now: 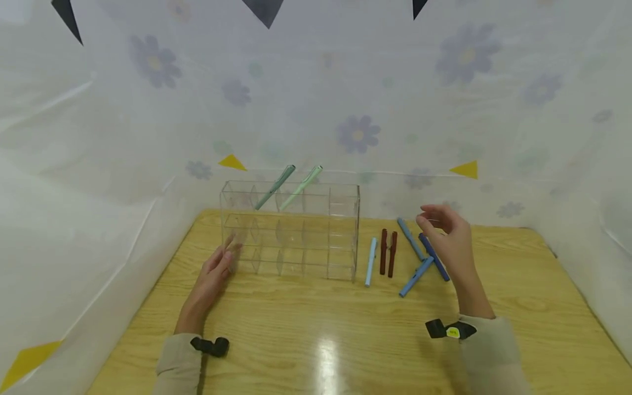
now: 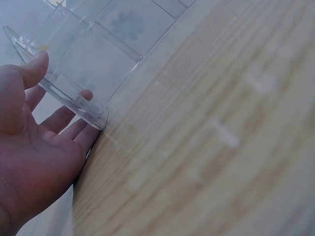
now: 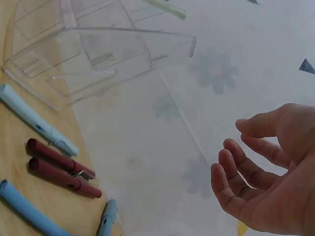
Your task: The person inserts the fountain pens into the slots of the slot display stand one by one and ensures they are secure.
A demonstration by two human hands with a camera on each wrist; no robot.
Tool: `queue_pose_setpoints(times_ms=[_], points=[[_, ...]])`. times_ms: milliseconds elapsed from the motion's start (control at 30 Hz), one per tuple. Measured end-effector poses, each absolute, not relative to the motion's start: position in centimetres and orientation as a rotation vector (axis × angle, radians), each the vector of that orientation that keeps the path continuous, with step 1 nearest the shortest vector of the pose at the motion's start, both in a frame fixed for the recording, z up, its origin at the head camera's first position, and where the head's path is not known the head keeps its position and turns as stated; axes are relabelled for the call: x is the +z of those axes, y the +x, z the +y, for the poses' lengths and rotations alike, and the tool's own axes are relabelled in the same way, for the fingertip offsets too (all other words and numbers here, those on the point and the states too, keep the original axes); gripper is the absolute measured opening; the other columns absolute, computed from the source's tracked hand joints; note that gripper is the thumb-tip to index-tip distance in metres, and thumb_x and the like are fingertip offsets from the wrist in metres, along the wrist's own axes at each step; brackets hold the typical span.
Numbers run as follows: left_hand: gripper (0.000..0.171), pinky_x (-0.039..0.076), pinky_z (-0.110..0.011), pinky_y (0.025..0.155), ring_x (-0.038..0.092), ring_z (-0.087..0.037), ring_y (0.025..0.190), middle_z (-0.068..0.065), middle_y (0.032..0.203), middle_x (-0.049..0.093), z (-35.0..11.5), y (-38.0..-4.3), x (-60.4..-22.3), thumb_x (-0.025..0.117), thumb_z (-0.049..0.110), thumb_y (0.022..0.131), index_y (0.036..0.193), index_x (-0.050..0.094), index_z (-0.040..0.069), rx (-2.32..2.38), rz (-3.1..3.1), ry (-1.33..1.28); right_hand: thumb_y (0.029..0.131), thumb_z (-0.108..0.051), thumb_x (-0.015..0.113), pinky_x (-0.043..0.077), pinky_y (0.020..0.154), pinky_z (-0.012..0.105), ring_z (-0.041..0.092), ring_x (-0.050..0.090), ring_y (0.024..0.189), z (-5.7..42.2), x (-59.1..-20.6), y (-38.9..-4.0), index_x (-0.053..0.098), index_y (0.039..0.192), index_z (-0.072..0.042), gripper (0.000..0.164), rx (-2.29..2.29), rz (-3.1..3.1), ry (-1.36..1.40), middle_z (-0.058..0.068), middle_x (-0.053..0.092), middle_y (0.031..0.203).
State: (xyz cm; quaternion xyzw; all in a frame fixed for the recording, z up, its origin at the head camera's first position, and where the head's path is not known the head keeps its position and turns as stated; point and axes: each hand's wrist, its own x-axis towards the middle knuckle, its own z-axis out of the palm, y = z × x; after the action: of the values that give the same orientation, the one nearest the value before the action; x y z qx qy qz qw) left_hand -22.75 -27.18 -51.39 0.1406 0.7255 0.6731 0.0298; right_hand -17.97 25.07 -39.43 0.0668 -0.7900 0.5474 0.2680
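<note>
Head view puts the clear pen rack [image 1: 291, 236] in front of you, standing on the wood-grain bench [image 1: 276, 329] toward 12 o'clock. Taking the rack's middle as the dial, you have a dark green pen [image 1: 275, 187] between 11 and 12 and a pale green pen [image 1: 302, 186] between 12 and 1. Both slant in the top tier, upper ends tipped toward 1; through the clear walls you cannot tell exactly which compartments hold their lower ends.

At 8 o'clock, your left hand [image 1: 206, 280] is at the rack's end, fingers loosely spread along the side wall and thumb by its edge; you cannot tell how firmly it bears on the plastic.

Between 3 and 4 lies a light blue pen [image 1: 371, 262], just beside two dark red pens [image 1: 383, 252], all roughly in line with 12 and 6. Farther out that way lie a grey-blue pen [image 1: 411, 240] and a dark blue pen [image 1: 434, 258], each running from 11 to 5, and a medium blue pen [image 1: 416, 278] running from 7 to 1, its upper end close by the other two.

Your right hand [image 1: 448, 236] hangs at 3 o'clock above this group, fingers softly curved, with a gap between thumb and fingertips in the right wrist view.

You wear black straps [image 1: 209, 346] at both beige cuffs. Beyond the bench hangs a flowered curtain [image 1: 296, 99].
</note>
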Motion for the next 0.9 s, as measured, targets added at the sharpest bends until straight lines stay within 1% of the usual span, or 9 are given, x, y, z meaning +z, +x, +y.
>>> queue_pose_setpoints(times_ms=[133, 367, 433, 467, 533, 600, 667, 767, 900], points=[[0.053, 0.036, -0.024, 0.093, 0.029, -0.022, 0.139, -0.021, 0.163, 0.034, -27.1, -22.7, -51.2, 0.036, 0.031, 0.114, 0.165, 0.025, 0.023, 2.079, 2.238, 0.419, 0.098, -0.003, 0.069, 0.050, 0.081, 0.016, 0.008, 0.065, 0.092, 26.3, -41.5, -18.1, 0.068, 0.122, 0.006, 0.026, 1.465, -2.111, 0.105, 0.014, 0.070, 0.105], [0.053, 0.032, -0.022, 0.105, 0.017, -0.026, 0.153, -0.021, 0.164, 0.031, -27.1, -22.7, -51.2, 0.034, 0.031, 0.114, 0.166, 0.022, 0.024, 2.064, 2.231, 0.427, 0.096, -0.006, 0.072, 0.047, 0.082, 0.015, 0.004, 0.063, 0.088, 28.1, -44.3, -19.0, 0.069, 0.121, 0.004, 0.027, 1.433, -2.147, -0.063, 0.014, 0.071, 0.104], [0.053, 0.033, -0.022, 0.104, 0.022, -0.022, 0.151, -0.020, 0.164, 0.031, -27.2, -22.6, -51.2, 0.034, 0.031, 0.114, 0.166, 0.022, 0.024, 2.058, 2.244, 0.431, 0.096, -0.008, 0.072, 0.046, 0.082, 0.013, 0.003, 0.062, 0.088, 28.6, -44.9, -19.2, 0.069, 0.122, 0.004, 0.028, 1.412, -2.181, -0.105, 0.017, 0.070, 0.106], [0.053, 0.035, -0.021, 0.101, 0.029, -0.020, 0.146, -0.020, 0.163, 0.032, -27.2, -22.6, -51.3, 0.034, 0.030, 0.114, 0.166, 0.023, 0.024, 2.060, 2.248, 0.432, 0.097, -0.009, 0.072, 0.046, 0.081, 0.012, 0.001, 0.061, 0.088, 28.9, -45.2, -19.2, 0.068, 0.122, 0.004, 0.029, 1.403, -2.199, -0.132, 0.019, 0.070, 0.107], [0.053, 0.037, -0.021, 0.091, 0.041, -0.016, 0.128, -0.021, 0.163, 0.034, -27.3, -22.6, -51.3, 0.035, 0.030, 0.114, 0.165, 0.023, 0.025, 2.060, 2.259, 0.436, 0.097, -0.012, 0.072, 0.046, 0.080, 0.011, -0.001, 0.061, 0.087, 29.3, -46.0, -19.2, 0.068, 0.123, 0.004, 0.030, 1.388, -2.237, -0.183, 0.021, 0.070, 0.108], [0.052, 0.037, -0.021, 0.089, 0.041, -0.012, 0.124, -0.021, 0.162, 0.034, -27.3, -22.6, -51.3, 0.035, 0.030, 0.114, 0.165, 0.024, 0.026, 2.055, 2.265, 0.440, 0.098, -0.015, 0.071, 0.046, 0.077, 0.010, -0.003, 0.060, 0.086, 29.7, -46.8, -19.3, 0.067, 0.125, 0.004, 0.033, 1.373, -2.285, -0.234, 0.021, 0.070, 0.111], [0.052, 0.037, -0.021, 0.093, 0.041, -0.015, 0.127, -0.022, 0.162, 0.033, -27.3, -22.6, -51.3, 0.034, 0.029, 0.114, 0.165, 0.023, 0.026, 2.059, 2.252, 0.447, 0.098, -0.017, 0.071, 0.046, 0.075, 0.010, -0.005, 0.059, 0.085, 30.1, -47.5, -19.3, 0.067, 0.127, 0.003, 0.035, 1.357, -2.322, -0.277, 0.022, 0.070, 0.112], [0.052, 0.032, -0.026, 0.107, 0.023, -0.021, 0.150, -0.022, 0.163, 0.031, -27.4, -22.6, -51.3, 0.033, 0.029, 0.115, 0.166, 0.022, 0.026, 2.055, 2.231, 0.451, 0.098, -0.017, 0.071, 0.045, 0.072, 0.009, -0.008, 0.057, 0.083, 30.5, -48.4, -19.6, 0.067, 0.128, 0.002, 0.035, 1.308, -2.374, -0.299, 0.022, 0.070, 0.113], [0.053, 0.029, -0.032, 0.111, 0.016, -0.030, 0.154, -0.020, 0.164, 0.031, -27.4, -22.7, -51.3, 0.034, 0.030, 0.114, 0.166, 0.022, 0.027, 2.056, 2.224, 0.440, 0.099, -0.016, 0.071, 0.044, 0.070, 0.008, -0.009, 0.055, 0.081, 30.7, -49.0, -19.8, 0.067, 0.126, 0.003, 0.034, 1.260, -2.411, -0.296, 0.024, 0.070, 0.114]])
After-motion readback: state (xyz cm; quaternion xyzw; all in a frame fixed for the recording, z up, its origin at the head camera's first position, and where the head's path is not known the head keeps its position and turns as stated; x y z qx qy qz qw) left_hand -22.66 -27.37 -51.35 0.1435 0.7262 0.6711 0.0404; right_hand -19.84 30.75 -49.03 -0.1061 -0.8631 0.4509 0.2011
